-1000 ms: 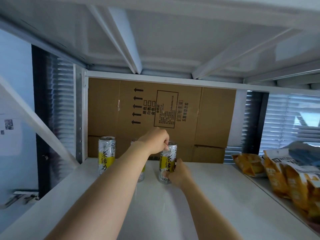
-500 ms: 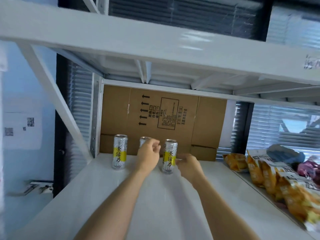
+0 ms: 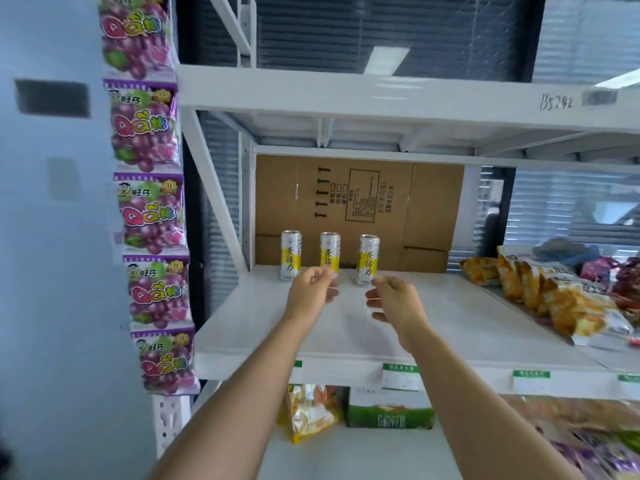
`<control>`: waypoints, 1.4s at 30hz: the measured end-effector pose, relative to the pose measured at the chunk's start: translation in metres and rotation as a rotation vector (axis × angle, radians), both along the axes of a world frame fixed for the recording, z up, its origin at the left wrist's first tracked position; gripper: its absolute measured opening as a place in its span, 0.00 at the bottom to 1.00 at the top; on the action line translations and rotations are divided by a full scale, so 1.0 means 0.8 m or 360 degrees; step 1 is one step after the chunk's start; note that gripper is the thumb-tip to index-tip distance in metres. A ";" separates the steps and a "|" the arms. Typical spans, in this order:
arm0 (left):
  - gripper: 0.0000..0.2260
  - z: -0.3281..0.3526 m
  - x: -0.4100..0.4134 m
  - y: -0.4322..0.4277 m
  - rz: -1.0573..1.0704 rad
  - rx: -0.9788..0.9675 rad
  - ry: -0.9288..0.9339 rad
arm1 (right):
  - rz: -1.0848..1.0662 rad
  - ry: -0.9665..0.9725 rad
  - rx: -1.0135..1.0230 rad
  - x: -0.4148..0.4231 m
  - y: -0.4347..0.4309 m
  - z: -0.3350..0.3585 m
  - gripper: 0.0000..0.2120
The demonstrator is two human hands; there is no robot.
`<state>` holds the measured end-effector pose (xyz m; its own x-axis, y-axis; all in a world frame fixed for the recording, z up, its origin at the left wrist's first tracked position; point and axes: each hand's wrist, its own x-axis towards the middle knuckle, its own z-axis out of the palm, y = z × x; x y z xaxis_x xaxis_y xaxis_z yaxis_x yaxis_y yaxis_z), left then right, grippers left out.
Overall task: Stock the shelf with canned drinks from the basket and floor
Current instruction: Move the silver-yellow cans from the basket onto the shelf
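Head camera at a white metal rack: three slim, yellow-banded cans [image 3: 290, 254] stood upright in a spaced row at the back of the shelf [image 3: 450, 323], just in front of a cardboard carton [image 3: 360, 209]. Both of the person's hands hung over the board holding nothing, fingers loosely curled. The left hand [image 3: 311, 289] was in front of the foot of the middle can [image 3: 329, 249], and the right hand [image 3: 394, 299] was just below and beside the right can [image 3: 369, 258]. Whether a left fingertip brushed the middle can could not be told. The basket and the floor stock lay out of frame.

The chief hazard looked to be a toppled can. The cans were tall and narrow, and a knuckle or wrist swung sideways so near their feet would probably tip one. It could then knock its neighbours or roll forward across the smooth board toward the front edge, which showed no raised lip. Fresh cans carried in too high or too far left could also clip the beam [image 3: 381, 95] overhead or the diagonal brace [image 3: 214, 188].

Bare board ran in front of the row and to its right as far as the snack bags [image 3: 554, 296], which left the most room on that side. The left end was hemmed in by the brace and the upright, with a strip of candy packets [image 3: 149, 202] hanging just outside it. Headroom under the beam looked ample for upright cans.
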<state>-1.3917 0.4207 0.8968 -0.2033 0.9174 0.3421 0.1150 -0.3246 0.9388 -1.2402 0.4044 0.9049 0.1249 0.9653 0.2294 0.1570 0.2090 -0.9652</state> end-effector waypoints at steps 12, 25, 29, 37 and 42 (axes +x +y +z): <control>0.09 -0.055 -0.023 -0.267 0.0268 -0.0052 -0.0090 | 0.0417 0.0212 -0.0129 -0.032 -0.233 -0.050 0.13; 0.07 -0.146 -0.235 -0.522 0.0763 -0.0118 -0.0222 | 0.0912 0.0218 -0.0257 -0.249 -0.440 -0.118 0.11; 0.07 -0.182 -0.338 -0.633 0.0937 -0.0237 -0.0242 | 0.1097 0.0192 -0.0345 -0.364 -0.515 -0.159 0.12; 0.09 -0.247 -0.519 -0.856 0.1350 -0.0473 -0.0327 | 0.1509 0.0146 -0.0587 -0.564 -0.675 -0.244 0.12; 0.09 -0.302 -0.584 -0.939 0.1540 -0.0619 -0.0385 | 0.1719 -0.0044 -0.0719 -0.651 -0.722 -0.310 0.11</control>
